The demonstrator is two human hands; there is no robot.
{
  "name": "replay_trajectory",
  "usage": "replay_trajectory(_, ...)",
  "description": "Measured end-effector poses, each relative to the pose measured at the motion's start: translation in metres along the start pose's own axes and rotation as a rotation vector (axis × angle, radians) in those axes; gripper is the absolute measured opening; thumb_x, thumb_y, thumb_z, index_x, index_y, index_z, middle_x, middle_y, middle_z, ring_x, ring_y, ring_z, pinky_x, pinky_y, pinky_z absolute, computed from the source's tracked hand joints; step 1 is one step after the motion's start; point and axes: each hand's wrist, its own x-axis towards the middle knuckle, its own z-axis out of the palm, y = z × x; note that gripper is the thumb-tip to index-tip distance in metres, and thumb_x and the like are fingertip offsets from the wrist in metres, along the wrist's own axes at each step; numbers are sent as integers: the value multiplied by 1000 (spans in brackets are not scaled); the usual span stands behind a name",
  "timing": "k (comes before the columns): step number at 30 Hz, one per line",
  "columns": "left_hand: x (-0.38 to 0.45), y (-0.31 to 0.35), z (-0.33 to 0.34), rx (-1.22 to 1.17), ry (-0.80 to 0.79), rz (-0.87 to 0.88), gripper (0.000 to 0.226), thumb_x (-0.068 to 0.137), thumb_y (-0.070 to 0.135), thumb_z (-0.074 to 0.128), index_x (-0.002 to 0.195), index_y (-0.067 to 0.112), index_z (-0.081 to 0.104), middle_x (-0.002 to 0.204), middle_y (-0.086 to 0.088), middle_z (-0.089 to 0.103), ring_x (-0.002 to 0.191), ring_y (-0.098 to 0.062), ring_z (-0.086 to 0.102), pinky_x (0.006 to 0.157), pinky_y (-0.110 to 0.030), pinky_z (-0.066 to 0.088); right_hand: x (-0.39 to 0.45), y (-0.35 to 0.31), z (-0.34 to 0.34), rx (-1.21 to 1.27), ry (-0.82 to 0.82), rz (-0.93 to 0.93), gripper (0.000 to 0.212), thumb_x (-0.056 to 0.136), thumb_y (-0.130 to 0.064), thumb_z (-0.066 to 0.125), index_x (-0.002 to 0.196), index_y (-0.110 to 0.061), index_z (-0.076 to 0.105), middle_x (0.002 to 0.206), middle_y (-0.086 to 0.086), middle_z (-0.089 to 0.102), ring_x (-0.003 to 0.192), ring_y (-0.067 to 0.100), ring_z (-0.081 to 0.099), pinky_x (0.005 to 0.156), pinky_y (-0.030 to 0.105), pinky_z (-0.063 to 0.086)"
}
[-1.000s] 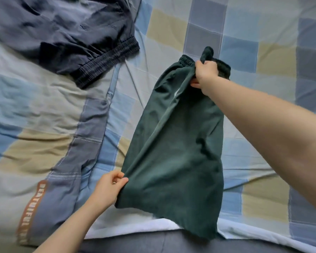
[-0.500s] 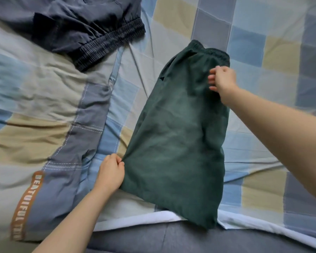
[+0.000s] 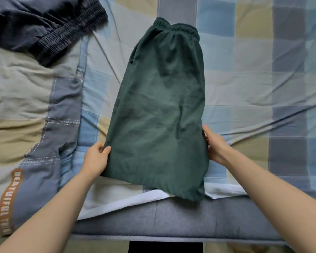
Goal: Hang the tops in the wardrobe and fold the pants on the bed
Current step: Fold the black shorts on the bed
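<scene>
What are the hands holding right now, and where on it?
Both hold the green shorts near the leg hem: left hand pinches the left edge, right hand grips the right edge. The waistband lies free on the bed.

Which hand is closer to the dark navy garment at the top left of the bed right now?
Left. The left hand grips the green shorts' left edge, below the navy garment; the right hand is across the shorts, farther away.
</scene>
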Motion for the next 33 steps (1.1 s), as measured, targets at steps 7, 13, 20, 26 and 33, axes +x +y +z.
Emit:
replay_trajectory(7, -6, -3, 1, -56, 33, 1, 21, 98, 16, 49, 86, 2, 57, 85, -10, 63, 86, -30, 54, 77, -40, 40, 8, -3, -20, 92, -33, -93, 23, 92, -35, 60, 100, -15, 68, 90, -1, 71, 78, 17, 65, 82, 37, 50)
replay_trajectory(13, -15, 0, 11, -40, -8, 0, 21, 100, 13, 45, 91, 0, 60, 88, -12, 61, 86, -29, 52, 73, -36, 37, 14, 13, -37, 199, 263, -101, 27, 97, -31, 54, 75, -16, 55, 72, 5, 59, 52, 15, 56, 45, 22, 47)
replay_trajectory(20, -23, -4, 14, -79, 1, -5, 31, 102, 17, 39, 90, -6, 57, 86, -11, 56, 82, -23, 45, 67, -35, 34, 3, 60, -21, 113, -89, 18, 51, 78, -54, 69, 115, -19, 64, 109, -2, 72, 100, 17, 67, 77, 33, 53)
replay_trajectory(26, -41, -5, 9, -211, 22, 53, 31, 102, 19, 37, 79, 3, 50, 82, -8, 53, 77, -19, 45, 67, -36, 36, -27, 88, -42, -12, -109, -214, 34, 89, -22, 66, 121, -11, 60, 113, 3, 70, 103, 18, 66, 91, 39, 52)
replay_trajectory(33, -86, -63, 29, 154, -37, -3, 23, 100, 15, 49, 86, -2, 56, 86, -24, 64, 86, -35, 59, 69, -41, 36, -51, 155, -73, -484, 227, -319, 21, 86, -23, 69, 88, -17, 49, 67, 1, 62, 55, 10, 60, 57, 21, 46)
